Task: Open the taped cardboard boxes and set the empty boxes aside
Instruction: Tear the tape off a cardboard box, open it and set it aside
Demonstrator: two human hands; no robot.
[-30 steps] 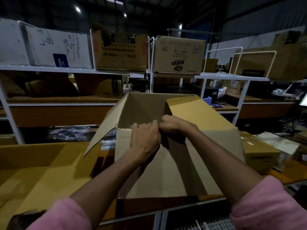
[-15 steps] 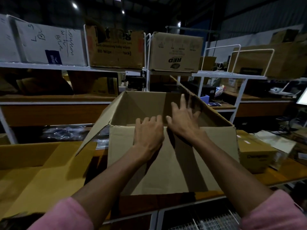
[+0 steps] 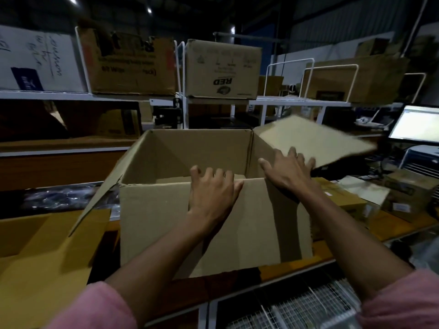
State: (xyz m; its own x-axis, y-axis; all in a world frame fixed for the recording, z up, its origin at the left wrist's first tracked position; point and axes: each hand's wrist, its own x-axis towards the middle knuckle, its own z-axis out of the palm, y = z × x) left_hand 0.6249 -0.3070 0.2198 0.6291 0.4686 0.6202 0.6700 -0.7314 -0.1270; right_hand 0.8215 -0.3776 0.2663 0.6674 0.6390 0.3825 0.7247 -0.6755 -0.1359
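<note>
A large brown cardboard box (image 3: 154, 222) stands open on the wooden bench in front of me, and what I can see of its inside looks empty. My left hand (image 3: 213, 193) rests on the top of the near wall, with the fingers reaching over the rim. My right hand (image 3: 287, 172) is spread flat at the box's right corner, fingertips against the right flap (image 3: 308, 136). That flap is swung outward and blurred. The left flap (image 3: 99, 203) hangs out to the left.
Another opened box (image 3: 35, 245) lies at the left of the bench. Smaller boxes (image 3: 344, 200) sit close on the right, and a lit monitor (image 3: 415, 124) stands beyond them. White shelves behind carry stacked boxes (image 3: 223, 70). Wire baskets (image 3: 297, 309) lie below the bench edge.
My right hand has left the box's middle, opened, and pushed the right flap up and out to the right. My left hand stayed on the near rim, and its fingers have loosened.
</note>
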